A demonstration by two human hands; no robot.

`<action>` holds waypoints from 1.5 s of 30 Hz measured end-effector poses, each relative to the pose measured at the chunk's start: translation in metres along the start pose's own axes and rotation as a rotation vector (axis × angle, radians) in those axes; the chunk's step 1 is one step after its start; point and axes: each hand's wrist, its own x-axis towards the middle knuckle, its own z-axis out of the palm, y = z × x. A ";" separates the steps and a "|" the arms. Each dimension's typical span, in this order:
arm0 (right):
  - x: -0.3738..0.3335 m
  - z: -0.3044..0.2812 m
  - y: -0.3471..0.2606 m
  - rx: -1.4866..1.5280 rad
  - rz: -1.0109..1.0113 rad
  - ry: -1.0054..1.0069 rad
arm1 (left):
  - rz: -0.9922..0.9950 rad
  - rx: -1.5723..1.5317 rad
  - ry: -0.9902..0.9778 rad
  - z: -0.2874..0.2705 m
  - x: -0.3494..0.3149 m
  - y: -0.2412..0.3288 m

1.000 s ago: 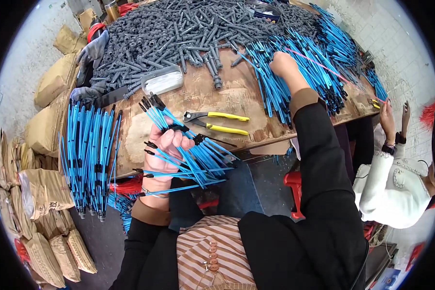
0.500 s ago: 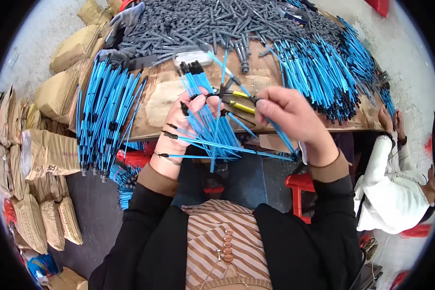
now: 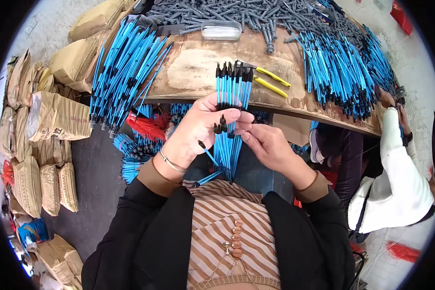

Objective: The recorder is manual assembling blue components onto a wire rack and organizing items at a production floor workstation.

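Note:
Upright in front of me is a bundle of thin blue rods with black tips (image 3: 233, 92). My left hand (image 3: 191, 123) is closed around its middle, thumb across the front. A few shorter or lower-set rods with black ends stick out from under that thumb and from the palm. My right hand (image 3: 273, 145) pinches at the bundle's right side, just under the left fingertips; which rods it grips is partly hidden. Behind the bundle, pliers with yellow handles (image 3: 271, 87) lie on the wooden table (image 3: 188, 79), their jaws partly covered by the black tips.
More blue rods (image 3: 125, 72) overhang the table's left end, and a large pile (image 3: 340, 72) lies right. Grey plugs (image 3: 275, 14) are heaped behind a clear box (image 3: 221, 31). Paper sacks (image 3: 60, 116) stack at left. A co-worker in white (image 3: 389, 179) sits right.
My right hand has come in leftward to the bundle, bringing the rods it held. The bundle is now upright and gathered instead of spread out. The view has shifted, too.

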 end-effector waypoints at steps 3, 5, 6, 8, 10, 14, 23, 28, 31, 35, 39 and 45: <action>0.008 -0.011 0.013 -0.051 0.038 0.059 | 0.121 0.079 0.097 -0.009 0.008 -0.009; 0.027 -0.025 0.016 -0.098 0.088 0.217 | 0.120 0.086 0.139 -0.018 0.016 -0.005; 0.037 -0.031 0.020 -0.097 0.100 0.285 | 0.118 0.086 0.174 -0.024 0.022 -0.002; 0.067 -0.047 0.022 -0.058 0.117 0.371 | 0.116 0.086 0.251 -0.038 0.031 0.004; 0.094 -0.062 0.045 -0.132 0.088 0.450 | 0.083 0.165 0.212 -0.044 0.028 -0.003; 0.162 -0.077 0.073 -0.263 0.050 0.350 | 0.092 0.272 0.243 -0.045 0.010 -0.019; 0.315 -0.019 0.133 -0.948 0.103 -0.122 | -0.077 -0.037 0.377 -0.067 0.025 -0.005; 0.321 -0.012 0.128 -1.046 -0.010 -0.174 | -0.046 -0.035 0.331 -0.082 0.029 -0.005; 0.310 -0.015 0.131 -0.994 -0.029 -0.038 | -0.054 -0.010 0.346 -0.080 0.030 -0.004; 0.275 -0.026 0.111 -0.579 -0.055 0.288 | -0.059 0.017 0.355 -0.073 0.028 -0.004; 0.192 -0.036 0.043 0.418 0.168 0.116 | -0.048 0.004 0.366 -0.071 0.023 -0.005; 0.145 -0.022 0.019 0.068 -0.224 0.185 | 0.011 0.076 0.320 -0.066 0.020 -0.013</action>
